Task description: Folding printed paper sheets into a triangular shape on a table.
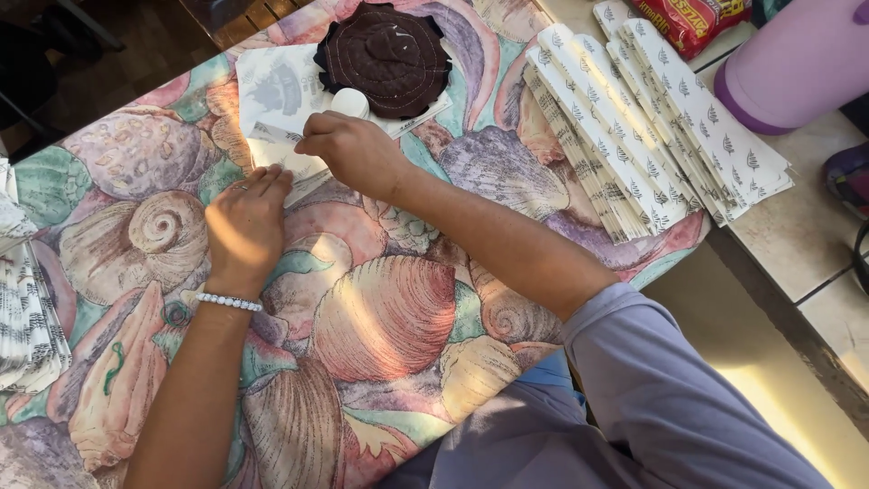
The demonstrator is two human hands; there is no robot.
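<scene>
My left hand point(246, 222) lies flat, fingers together, pressing on the near edge of a white printed paper sheet point(272, 136) on the table. It wears a white bead bracelet at the wrist. My right hand point(348, 149) is closed in a fist just right of it, over the same sheet. A white rounded object point(349, 101) sticks out of the far side of the fist. More of the same printed paper point(272, 86) lies just beyond the hands, partly under a dark brown quilted round cloth point(385, 56).
A seashell-patterned tablecloth point(380, 317) covers the table. Several folded printed paper pieces are fanned in rows at the right point(634, 118). Another paper stack sits at the left edge point(27, 308). A purple container point(797, 63) and a red packet point(692, 18) stand on the tiled counter.
</scene>
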